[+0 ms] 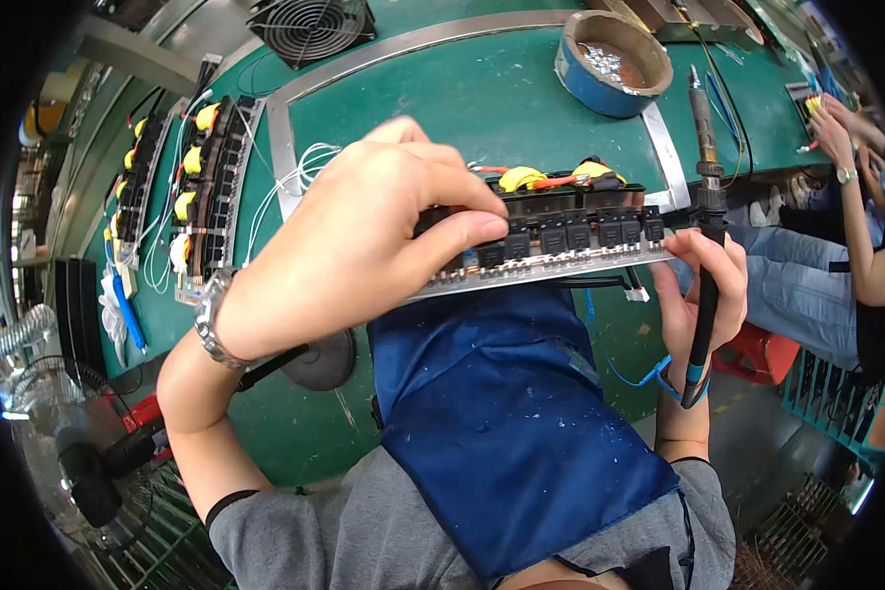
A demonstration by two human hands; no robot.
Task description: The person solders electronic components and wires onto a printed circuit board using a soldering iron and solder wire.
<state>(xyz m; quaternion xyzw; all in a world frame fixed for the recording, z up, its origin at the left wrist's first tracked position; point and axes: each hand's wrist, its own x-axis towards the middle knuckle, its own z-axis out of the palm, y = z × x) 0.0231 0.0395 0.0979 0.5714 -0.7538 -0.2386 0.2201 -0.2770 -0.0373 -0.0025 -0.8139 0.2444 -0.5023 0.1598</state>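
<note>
In front of my blue apron, a long circuit board (570, 258) is held up on edge. It carries a row of black components, and yellow-wrapped coils (523, 179) with red leads show behind them. My left hand (374, 211) grips the board's left part, thumb on a black component; its other fingers are partly hidden behind. My right hand (710, 285) is closed around the black handle of a soldering iron (704, 133), whose tip points up and away. A fingertip of that hand also touches the board's right end. A blue wrist strap (671, 379) circles the right wrist.
More boards with yellow coils (206, 187) lie at left on the green table (413, 88), with loose white wires. A round pot (610, 95) holding shiny metal bits stands at the far right. A box fan (310, 29) sits behind. A co-worker's hands (836, 133) are at right.
</note>
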